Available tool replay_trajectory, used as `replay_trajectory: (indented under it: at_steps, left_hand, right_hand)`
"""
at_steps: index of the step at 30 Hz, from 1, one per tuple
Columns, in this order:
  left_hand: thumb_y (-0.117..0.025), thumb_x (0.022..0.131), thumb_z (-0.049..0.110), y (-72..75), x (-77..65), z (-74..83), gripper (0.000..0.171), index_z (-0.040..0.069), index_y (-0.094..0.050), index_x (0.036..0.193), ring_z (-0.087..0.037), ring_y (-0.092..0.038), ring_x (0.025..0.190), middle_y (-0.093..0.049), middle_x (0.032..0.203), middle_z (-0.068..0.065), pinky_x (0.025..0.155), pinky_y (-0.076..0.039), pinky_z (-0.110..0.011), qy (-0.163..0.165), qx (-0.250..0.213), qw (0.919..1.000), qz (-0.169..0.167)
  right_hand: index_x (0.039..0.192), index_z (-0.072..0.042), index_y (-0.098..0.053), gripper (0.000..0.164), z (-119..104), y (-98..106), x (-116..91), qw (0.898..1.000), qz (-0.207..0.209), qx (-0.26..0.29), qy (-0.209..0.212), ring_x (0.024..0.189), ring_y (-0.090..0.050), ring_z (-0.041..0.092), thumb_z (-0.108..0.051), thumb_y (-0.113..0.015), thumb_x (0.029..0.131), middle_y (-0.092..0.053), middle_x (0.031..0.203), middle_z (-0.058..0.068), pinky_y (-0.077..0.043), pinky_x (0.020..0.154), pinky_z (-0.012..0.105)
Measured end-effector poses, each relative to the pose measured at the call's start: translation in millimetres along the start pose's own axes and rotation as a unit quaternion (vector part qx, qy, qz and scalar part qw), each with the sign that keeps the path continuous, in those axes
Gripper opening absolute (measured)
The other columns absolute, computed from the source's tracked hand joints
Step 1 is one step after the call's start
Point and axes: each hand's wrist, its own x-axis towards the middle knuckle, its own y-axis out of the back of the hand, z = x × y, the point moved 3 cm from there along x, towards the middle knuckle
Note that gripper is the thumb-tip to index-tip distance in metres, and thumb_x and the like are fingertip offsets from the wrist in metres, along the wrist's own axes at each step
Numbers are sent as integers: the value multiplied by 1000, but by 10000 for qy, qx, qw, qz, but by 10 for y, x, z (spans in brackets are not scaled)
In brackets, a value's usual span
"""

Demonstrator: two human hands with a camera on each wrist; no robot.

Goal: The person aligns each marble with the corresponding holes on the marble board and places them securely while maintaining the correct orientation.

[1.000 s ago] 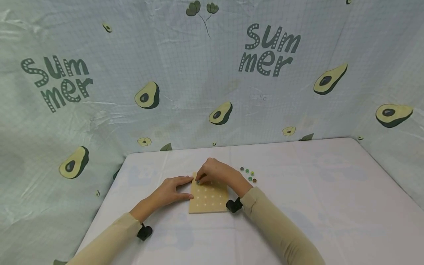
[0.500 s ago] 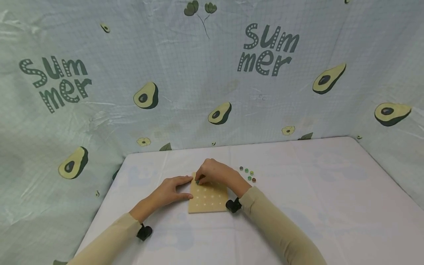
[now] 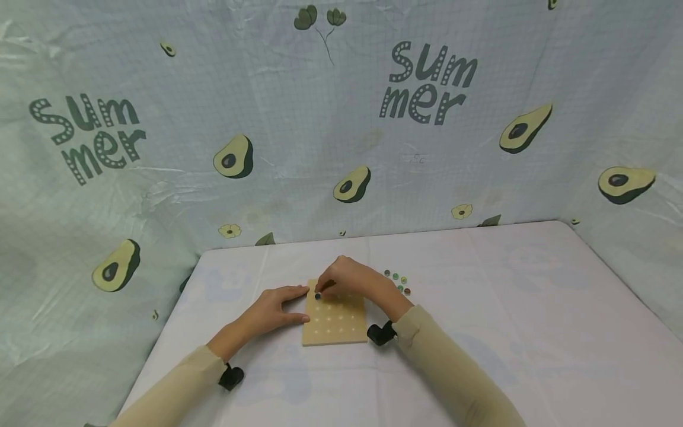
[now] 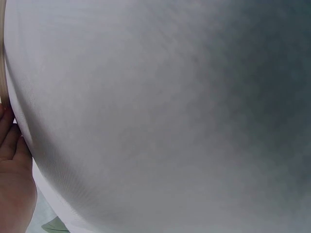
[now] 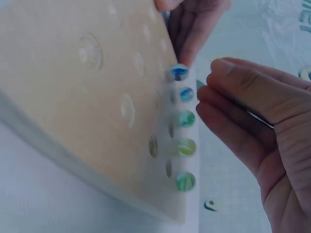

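Note:
A pale wooden board (image 3: 333,332) with rows of round hollows lies flat on the table. My left hand (image 3: 272,309) rests at its left edge, thumb and fingers spread straight against the side. Above the board's far left part is my right hand (image 3: 347,277), fingers bent loosely and nothing between them. A dark blue marble (image 3: 318,296) sits on the board just below those fingertips. In the right wrist view, the fingertips stand slightly apart from a row of glass marbles, among them a blue marble (image 5: 179,72) and a green marble (image 5: 185,182).
Several loose marbles (image 3: 395,276) lie on the white-covered table (image 3: 480,284), right of the board and behind the right forearm. A printed cloth (image 3: 299,118) hangs behind the table. The left wrist view shows mostly blurred pale cloth (image 4: 121,121).
My right fingers, earlier pinching the dark blue marble at the board's far left, have let go and drawn back slightly to the right. The marble stays on the board. My left hand has not moved.

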Motion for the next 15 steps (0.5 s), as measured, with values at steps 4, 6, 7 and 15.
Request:
replay_trajectory:
  at_steps: [4,6,7,15]
  left_hand:
    - [-81,85,48,-14,-7,0,77,11,-55,148,-33,-47,141,-54,150,-11,115,-40,-51,46,12,10000,-3]
    - [-81,85,47,-19,-10,2,77,12,-55,148,-32,-47,141,-54,150,-10,116,-40,-51,84,-17,10000,-17]
    - [-81,85,47,-21,-11,2,77,12,-55,148,-32,-47,141,-54,150,-10,116,-40,-51,96,-12,10000,-18]
    - [-81,84,46,-13,-14,-4,77,12,-55,148,-33,-45,142,-53,151,-12,116,-39,-51,93,65,9999,17]
  right_hand:
    - [107,-10,-81,16,32,151,-207,9980,411,480,-35,89,-71,2,-17,-76,94,-78,102,-2,-56,77,14]
    - [108,-9,-81,17,72,226,-330,9970,533,553,-116,86,-70,1,-17,-75,94,-78,101,-2,-56,75,15]
    - [109,-9,-81,17,96,262,-398,9966,559,575,-190,85,-69,0,-18,-75,95,-78,101,-3,-56,75,15]
    - [107,-11,-81,18,408,425,-989,9918,870,572,-744,84,-69,0,-20,-78,92,-77,99,-7,-58,75,18]
